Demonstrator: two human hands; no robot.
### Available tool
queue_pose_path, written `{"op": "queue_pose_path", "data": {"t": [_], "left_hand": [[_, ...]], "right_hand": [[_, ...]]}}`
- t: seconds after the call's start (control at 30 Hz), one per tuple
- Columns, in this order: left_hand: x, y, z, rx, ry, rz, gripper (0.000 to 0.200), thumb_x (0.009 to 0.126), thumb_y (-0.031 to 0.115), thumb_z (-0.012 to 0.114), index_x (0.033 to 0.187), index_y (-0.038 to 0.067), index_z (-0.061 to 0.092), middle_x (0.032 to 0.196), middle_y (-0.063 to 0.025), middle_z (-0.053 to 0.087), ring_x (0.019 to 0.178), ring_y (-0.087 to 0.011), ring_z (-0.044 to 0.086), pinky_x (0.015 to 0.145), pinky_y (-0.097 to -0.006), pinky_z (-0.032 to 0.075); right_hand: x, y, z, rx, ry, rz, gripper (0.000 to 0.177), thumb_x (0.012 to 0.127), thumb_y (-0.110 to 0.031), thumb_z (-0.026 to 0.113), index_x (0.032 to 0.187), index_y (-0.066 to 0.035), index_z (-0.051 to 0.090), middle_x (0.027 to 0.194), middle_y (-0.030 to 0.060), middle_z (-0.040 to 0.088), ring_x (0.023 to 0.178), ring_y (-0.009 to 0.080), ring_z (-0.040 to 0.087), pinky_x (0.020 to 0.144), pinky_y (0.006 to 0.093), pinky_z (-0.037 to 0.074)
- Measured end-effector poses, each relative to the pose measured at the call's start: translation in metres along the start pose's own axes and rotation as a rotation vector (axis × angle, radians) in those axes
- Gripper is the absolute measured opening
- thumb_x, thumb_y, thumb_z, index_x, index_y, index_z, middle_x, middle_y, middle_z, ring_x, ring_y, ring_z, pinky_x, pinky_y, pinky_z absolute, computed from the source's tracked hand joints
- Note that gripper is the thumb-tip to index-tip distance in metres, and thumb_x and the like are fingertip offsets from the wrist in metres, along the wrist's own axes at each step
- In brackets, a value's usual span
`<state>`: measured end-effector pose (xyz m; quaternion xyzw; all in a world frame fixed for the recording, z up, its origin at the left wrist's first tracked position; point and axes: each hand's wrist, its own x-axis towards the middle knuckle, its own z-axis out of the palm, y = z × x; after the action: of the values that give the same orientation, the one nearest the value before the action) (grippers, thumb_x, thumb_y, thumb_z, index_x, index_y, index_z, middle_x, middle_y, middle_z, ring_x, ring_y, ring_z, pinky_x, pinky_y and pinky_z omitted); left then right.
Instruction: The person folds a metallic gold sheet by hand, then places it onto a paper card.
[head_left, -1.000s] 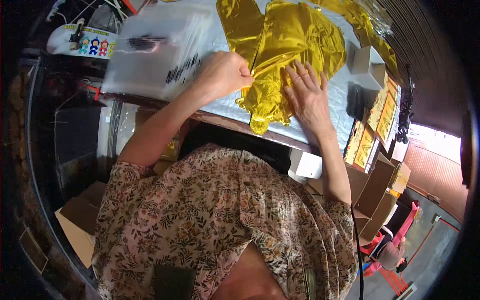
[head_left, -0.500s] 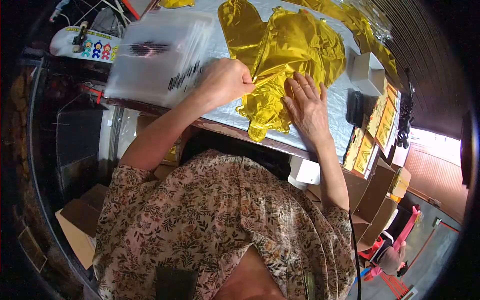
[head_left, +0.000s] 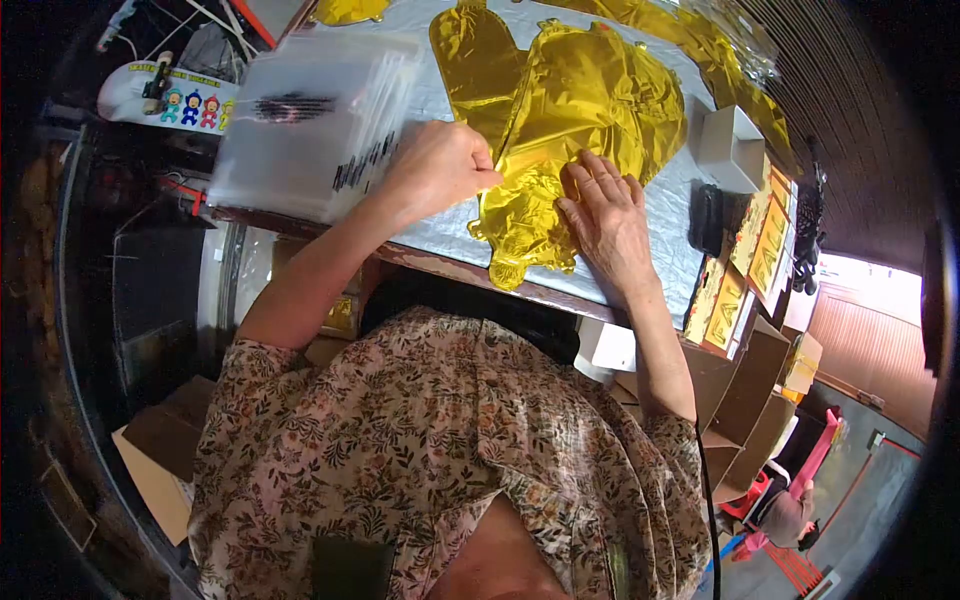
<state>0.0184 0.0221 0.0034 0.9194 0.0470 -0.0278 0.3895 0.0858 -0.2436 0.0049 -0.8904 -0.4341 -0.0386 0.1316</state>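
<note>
A crumpled gold foil piece (head_left: 590, 100) lies on the silvery cover of the table (head_left: 640, 245), its lower part bunched near the front edge. My left hand (head_left: 442, 168) is at the foil's left edge, thumb and fingers pinched together; what they hold, if anything, is too small to make out. Resting on the foil from the right is my right hand (head_left: 605, 210), with its fingers spread and palm down. A stack of clear plastic bags (head_left: 290, 140) with black print lies left of my left hand.
Right of the foil are a small white box (head_left: 733, 150), a black object (head_left: 708, 218) and boxes lettered "FALL" (head_left: 765, 245). More gold foil (head_left: 720, 60) lies along the back. An open cardboard box (head_left: 155, 470) stands below left. Another person (head_left: 785, 515) is far off at lower right.
My left hand has shifted slightly left along the foil's edge. My right hand has moved a little left and up. The foil has shifted slightly with them.
</note>
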Motion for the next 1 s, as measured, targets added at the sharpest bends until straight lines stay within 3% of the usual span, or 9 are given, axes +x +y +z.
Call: {"op": "queue_pose_path", "data": {"t": [0.37, 0.43, 0.47, 0.53, 0.57, 0.63, 0.83, 1.0], "left_hand": [[0.01, 0.011, -0.007, -0.001, 0.058, 0.073, 0.022, 0.085, 0.021, 0.082, 0.086, -0.001, 0.076, 0.075, -0.0103, 0.072, 0.062, -0.0193, 0.067, 0.06, -0.0339, 0.053], [0.018, 0.015, -0.004, 0.02, 0.109, 0.139, 0.018, 0.084, 0.023, 0.08, 0.089, 0.006, 0.079, 0.09, -0.0077, 0.074, 0.076, -0.0251, 0.068, 0.075, -0.0372, 0.057], [0.023, 0.014, 0.0, 0.019, 0.107, 0.142, 0.018, 0.084, 0.023, 0.08, 0.089, 0.006, 0.079, 0.09, -0.0077, 0.074, 0.076, -0.0251, 0.068, 0.075, -0.0372, 0.057], [0.034, 0.009, 0.013, 0.155, 0.246, 0.398, 0.022, 0.088, 0.02, 0.079, 0.1, 0.003, 0.075, 0.098, -0.0068, 0.072, 0.089, -0.0251, 0.067, 0.085, -0.0387, 0.053], [0.039, 0.009, 0.018, 0.155, 0.247, 0.399, 0.022, 0.088, 0.02, 0.079, 0.1, 0.003, 0.075, 0.098, -0.0068, 0.072, 0.089, -0.0251, 0.067, 0.085, -0.0387, 0.053], [0.046, 0.009, 0.028, 0.161, 0.225, 0.471, 0.025, 0.088, 0.024, 0.078, 0.106, 0.006, 0.076, 0.114, -0.0048, 0.07, 0.105, -0.0255, 0.062, 0.094, -0.0415, 0.049], [0.045, 0.014, 0.038, 0.239, 0.156, 0.46, 0.031, 0.087, 0.025, 0.079, 0.113, 0.009, 0.075, 0.126, -0.0013, 0.066, 0.112, -0.0246, 0.058, 0.1, -0.0433, 0.045], [0.044, 0.01, 0.04, 0.237, 0.156, 0.467, 0.033, 0.086, 0.024, 0.08, 0.114, 0.009, 0.074, 0.126, -0.0015, 0.066, 0.113, -0.0246, 0.058, 0.099, -0.0428, 0.045]], "right_hand": [[0.0, -0.002, -0.002, 0.015, 0.001, -0.006, 0.044, 0.098, -0.025, 0.067, 0.137, -0.006, 0.06, 0.147, 0.0179, 0.056, 0.137, 0.0363, 0.052, 0.112, 0.0527, 0.038], [-0.001, -0.003, -0.002, 0.009, 0.009, -0.007, 0.044, 0.098, -0.025, 0.067, 0.137, -0.006, 0.06, 0.147, 0.0179, 0.056, 0.137, 0.0363, 0.052, 0.112, 0.0524, 0.038], [-0.001, -0.003, -0.001, 0.007, 0.015, -0.007, 0.044, 0.098, -0.025, 0.067, 0.137, -0.006, 0.06, 0.147, 0.0179, 0.056, 0.137, 0.0365, 0.052, 0.112, 0.0525, 0.039], [-0.001, -0.002, 0.0, 0.004, 0.023, -0.006, 0.044, 0.098, -0.025, 0.067, 0.137, -0.006, 0.06, 0.146, 0.0179, 0.056, 0.136, 0.0368, 0.052, 0.112, 0.0526, 0.039], [-0.001, -0.002, 0.001, 0.008, 0.021, -0.007, 0.045, 0.097, -0.025, 0.067, 0.137, -0.006, 0.06, 0.147, 0.0178, 0.056, 0.136, 0.0369, 0.052, 0.112, 0.053, 0.039], [-0.002, -0.001, 0.002, 0.012, 0.019, -0.008, 0.045, 0.097, -0.026, 0.068, 0.137, -0.006, 0.06, 0.147, 0.0176, 0.056, 0.137, 0.0371, 0.052, 0.112, 0.0534, 0.039], [-0.003, 0.001, 0.002, 0.022, 0.023, -0.014, 0.046, 0.097, -0.027, 0.068, 0.137, -0.006, 0.06, 0.147, 0.0172, 0.056, 0.137, 0.0371, 0.052, 0.111, 0.0545, 0.039], [-0.004, 0.0, 0.002, 0.022, 0.024, -0.011, 0.045, 0.097, -0.027, 0.068, 0.136, -0.006, 0.061, 0.146, 0.0171, 0.057, 0.136, 0.0366, 0.052, 0.111, 0.0539, 0.039]]}}
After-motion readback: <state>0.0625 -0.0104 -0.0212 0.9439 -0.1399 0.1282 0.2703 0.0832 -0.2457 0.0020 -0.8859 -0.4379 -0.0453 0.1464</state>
